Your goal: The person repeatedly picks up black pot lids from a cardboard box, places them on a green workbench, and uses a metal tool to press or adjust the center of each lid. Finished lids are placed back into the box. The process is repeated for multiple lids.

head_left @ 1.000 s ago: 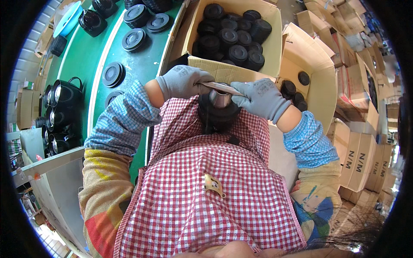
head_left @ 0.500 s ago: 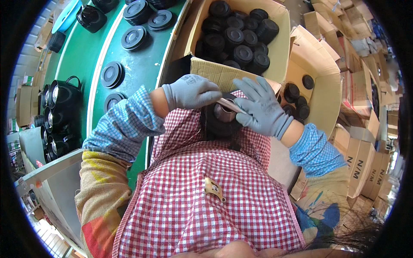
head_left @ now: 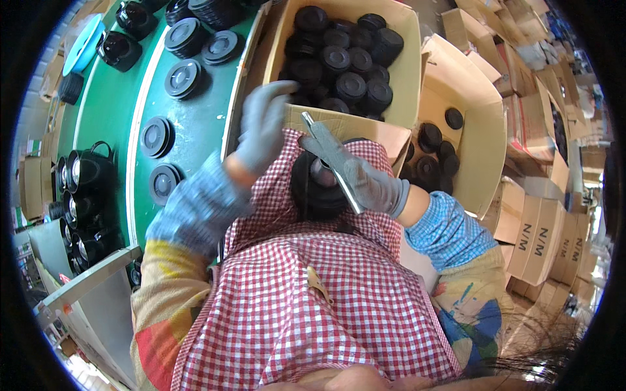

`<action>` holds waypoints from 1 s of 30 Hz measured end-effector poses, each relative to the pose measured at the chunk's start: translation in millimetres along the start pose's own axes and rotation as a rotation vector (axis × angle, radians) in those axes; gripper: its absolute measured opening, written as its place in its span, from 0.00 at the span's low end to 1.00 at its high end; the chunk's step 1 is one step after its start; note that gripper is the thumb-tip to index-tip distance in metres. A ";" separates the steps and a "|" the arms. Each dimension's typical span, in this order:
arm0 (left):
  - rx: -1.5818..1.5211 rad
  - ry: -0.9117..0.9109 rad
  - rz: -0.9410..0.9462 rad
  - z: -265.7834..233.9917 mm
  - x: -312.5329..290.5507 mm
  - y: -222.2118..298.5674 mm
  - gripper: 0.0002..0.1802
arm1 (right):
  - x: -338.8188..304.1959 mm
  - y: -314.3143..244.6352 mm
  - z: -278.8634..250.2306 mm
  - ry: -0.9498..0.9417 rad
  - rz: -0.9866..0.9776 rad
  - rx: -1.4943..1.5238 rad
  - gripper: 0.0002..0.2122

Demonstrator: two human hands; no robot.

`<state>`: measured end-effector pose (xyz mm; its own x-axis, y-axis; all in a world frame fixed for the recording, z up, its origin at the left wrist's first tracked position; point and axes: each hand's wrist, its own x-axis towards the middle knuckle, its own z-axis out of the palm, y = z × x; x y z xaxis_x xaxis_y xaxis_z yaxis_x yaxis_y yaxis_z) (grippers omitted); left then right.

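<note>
Green tabletop [head_left: 202,124], upper left; stacked cartons [head_left: 531,234], right side. My left hand [head_left: 262,124] loosely spread; right hand [head_left: 372,184] gripping metal bar [head_left: 352,198].

We are noting a green-topped workbench [head_left: 112,124] with a white stripe [head_left: 134,124] running lengthwise. On it we are seeing round black lids [head_left: 156,137], several stacked, and glossy black vessels [head_left: 119,52], at least one handled.

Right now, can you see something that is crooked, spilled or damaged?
Only the tan tag on the checked apron looks odd: it hangs aslant. I see nothing spilled or damaged around the metal bar in the right hand.
</note>
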<state>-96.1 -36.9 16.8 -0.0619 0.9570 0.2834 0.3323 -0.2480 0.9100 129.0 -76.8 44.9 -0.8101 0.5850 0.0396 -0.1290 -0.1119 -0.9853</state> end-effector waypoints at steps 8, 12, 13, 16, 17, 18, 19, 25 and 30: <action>0.201 -0.599 0.748 35.7 -77.9 70.5 0.17 | 16.5 -21.2 -19.8 -0.129 0.175 0.187 0.52; 0.275 -0.643 0.728 49.5 -81.9 62.1 0.16 | 42.3 -8.6 -38.5 -0.136 -0.053 -0.138 0.43; 0.279 -0.650 0.730 53.2 -79.9 64.3 0.16 | 60.0 2.6 -46.3 -0.151 -0.274 -0.400 0.38; 0.270 -0.677 0.745 58.6 -68.6 65.6 0.11 | 95.9 57.0 -66.0 -0.189 -0.455 -0.712 0.25; 0.247 -0.668 0.722 56.2 -64.6 65.3 0.09 | 91.5 61.7 -64.7 -0.103 -0.454 -0.637 0.24; 0.168 -0.637 0.757 57.4 -66.3 59.2 0.09 | 84.0 64.6 -66.5 -0.014 -0.450 -0.561 0.22; 0.079 -0.615 0.797 58.3 -67.3 52.4 0.10 | 77.4 62.7 -59.7 0.148 -0.484 -0.530 0.21; -0.484 -0.686 0.696 24.0 -56.3 22.4 0.10 | 11.5 14.7 -76.5 0.222 -0.256 -1.000 0.25; -0.463 -0.776 0.397 -3.1 -31.0 38.7 0.07 | 2.1 25.2 -86.4 0.250 -0.264 -1.143 0.32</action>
<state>-84.3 -76.6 44.1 0.6636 0.5839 0.4677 -0.2165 -0.4485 0.8672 173.5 -9.0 5.8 -0.6851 0.6364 0.3544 0.4105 0.7392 -0.5339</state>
